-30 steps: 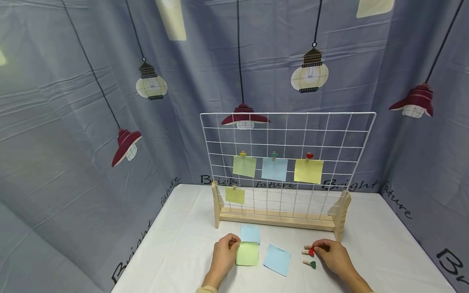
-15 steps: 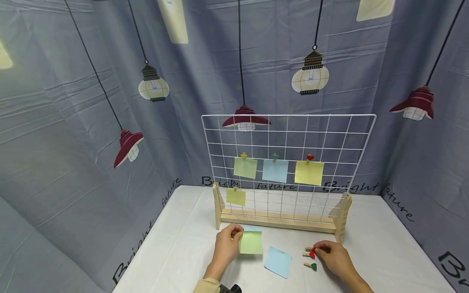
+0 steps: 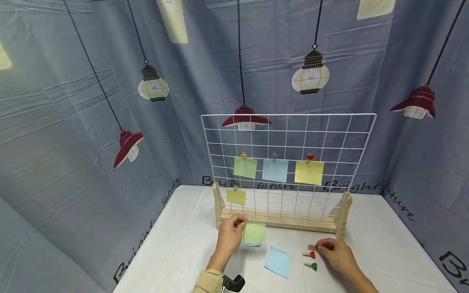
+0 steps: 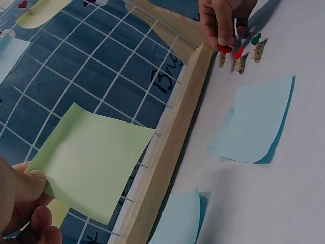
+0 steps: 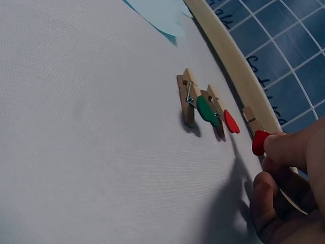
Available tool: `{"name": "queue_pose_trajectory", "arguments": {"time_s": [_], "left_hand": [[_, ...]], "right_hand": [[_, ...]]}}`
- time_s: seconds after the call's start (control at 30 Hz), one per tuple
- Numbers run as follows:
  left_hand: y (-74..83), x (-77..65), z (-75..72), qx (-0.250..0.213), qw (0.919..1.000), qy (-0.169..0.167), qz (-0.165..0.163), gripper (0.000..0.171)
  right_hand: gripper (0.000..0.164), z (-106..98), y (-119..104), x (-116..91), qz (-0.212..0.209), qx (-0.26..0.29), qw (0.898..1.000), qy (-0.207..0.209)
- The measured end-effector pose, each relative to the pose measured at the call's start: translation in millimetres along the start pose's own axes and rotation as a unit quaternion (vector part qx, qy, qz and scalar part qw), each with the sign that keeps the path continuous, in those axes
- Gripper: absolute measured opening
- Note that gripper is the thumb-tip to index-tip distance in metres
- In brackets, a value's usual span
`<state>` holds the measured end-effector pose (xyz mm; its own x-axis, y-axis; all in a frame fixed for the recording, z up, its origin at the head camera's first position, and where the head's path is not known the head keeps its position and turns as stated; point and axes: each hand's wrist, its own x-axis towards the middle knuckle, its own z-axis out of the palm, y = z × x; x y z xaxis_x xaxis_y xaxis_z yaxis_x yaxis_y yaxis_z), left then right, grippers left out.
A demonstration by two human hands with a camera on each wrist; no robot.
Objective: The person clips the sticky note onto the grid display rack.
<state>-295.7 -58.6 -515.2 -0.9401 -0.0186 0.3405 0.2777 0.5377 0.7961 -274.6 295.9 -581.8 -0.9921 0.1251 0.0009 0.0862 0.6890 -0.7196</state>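
My left hand [image 3: 229, 240] pinches a light green sticky note [image 3: 254, 232] by its left edge, held up just in front of the rack's wooden base. In the left wrist view the note [image 4: 91, 160] is spread before the wire grid, thumb on its corner. At the right, my right hand [image 3: 338, 255] pinches a small wooden clothespin [image 5: 251, 118] by its red heart [image 5: 259, 143]. Beside it on the table lie a clothespin with a red heart [image 3: 312, 254] and one with a green heart [image 3: 313, 266].
A white wire grid rack [image 3: 289, 131] on a wooden base [image 3: 286, 221] stands at the back. Clipped to it are several notes, among them a blue note [image 3: 275, 170] and a yellow note [image 3: 309, 173]. A blue note [image 3: 278, 262] lies on the table; another blue note [image 3: 250, 245] is mostly covered.
The left hand has lifted the green note off the table and carried it forward toward the rack. The right hand has drawn the red-heart clothespin slightly away from the others.
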Motion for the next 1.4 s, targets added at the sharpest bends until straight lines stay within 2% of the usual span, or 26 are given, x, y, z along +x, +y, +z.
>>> {"name": "queue_pose_trajectory", "arguments": {"time_s": [0.53,0.9,1.1,1.4], "left_hand": [[3.7,1.1,3.3,-0.014,0.9998,0.005,0.010,0.012],[3.2,6.4,5.6,-0.019,0.9997,0.007,0.015,0.013],[5.7,10.2,5.5,-0.019,0.9997,0.006,0.011,0.012],[12.5,15.7,5.1,-0.017,0.9996,0.010,0.022,0.012]], "right_hand": [[0.013,-15.9,-24.8,0.9,-0.004,0.025,0.999,0.029],[0.012,-23.5,-50.1,-4.1,-0.047,0.018,0.998,0.050],[0.015,-24.4,-63.0,-3.2,-0.060,0.032,0.996,0.059],[0.019,-22.9,-85.0,-4.4,-0.067,0.048,0.996,0.043]]}}
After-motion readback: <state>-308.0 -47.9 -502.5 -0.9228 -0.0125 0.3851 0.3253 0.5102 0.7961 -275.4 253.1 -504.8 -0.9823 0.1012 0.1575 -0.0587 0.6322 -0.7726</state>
